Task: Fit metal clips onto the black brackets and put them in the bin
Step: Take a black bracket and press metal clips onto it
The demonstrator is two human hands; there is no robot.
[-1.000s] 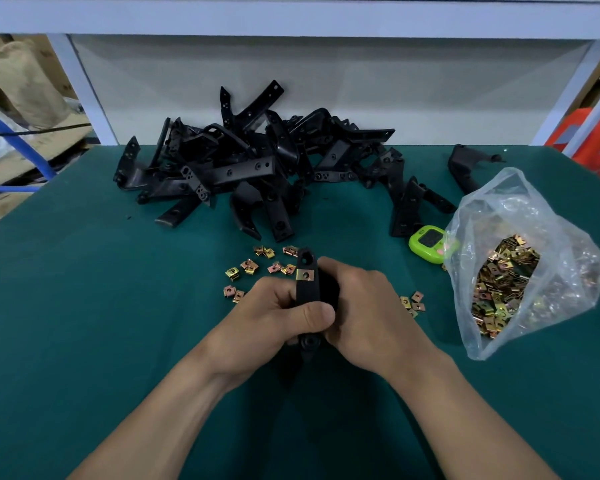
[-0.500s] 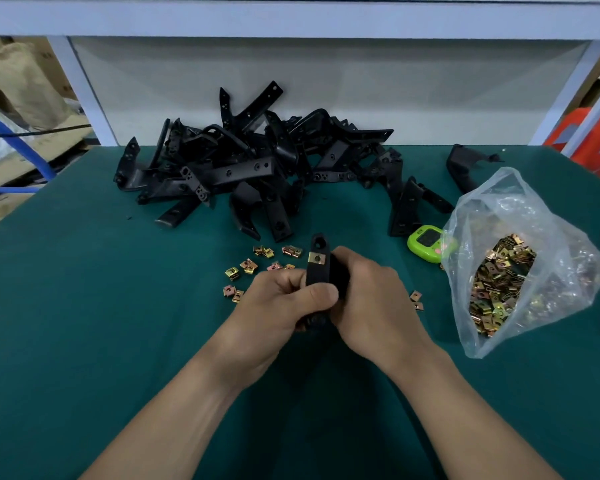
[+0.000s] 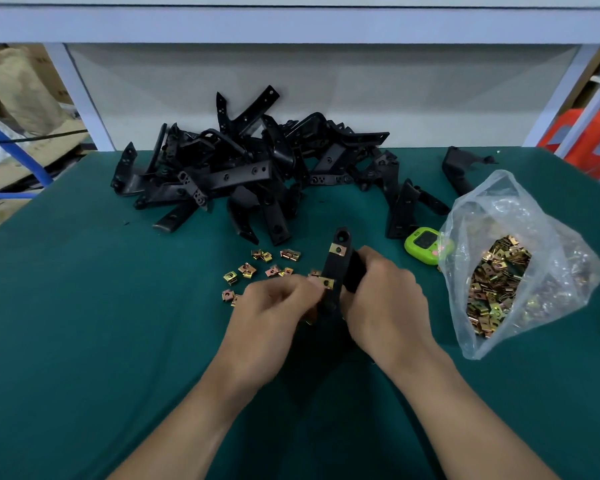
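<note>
The right hand [image 3: 385,299] grips a black bracket [image 3: 336,271], tilted upright above the worktop [image 3: 84,323]. The left hand [image 3: 274,310] pinches a metal clip [image 3: 326,282] against the bracket's edge.

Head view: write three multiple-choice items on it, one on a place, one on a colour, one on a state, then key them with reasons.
1. Where does the plastic bag of clips lie?
A. To the right of the hands
B. Behind the bracket pile
C. At the table's left edge

2. What colour is the small timer beside the bag?
A. Red
B. Bright green
C. White

3. How many clips are seated at the top end of the held bracket?
A. None
B. One
C. Four

Answers:
1 A: the bag sits right of the right hand, on the green table.
2 B: its casing is bright green.
3 B: one seated clip shows near the top, while the left hand brings a second clip to the bracket's edge lower down.
</note>
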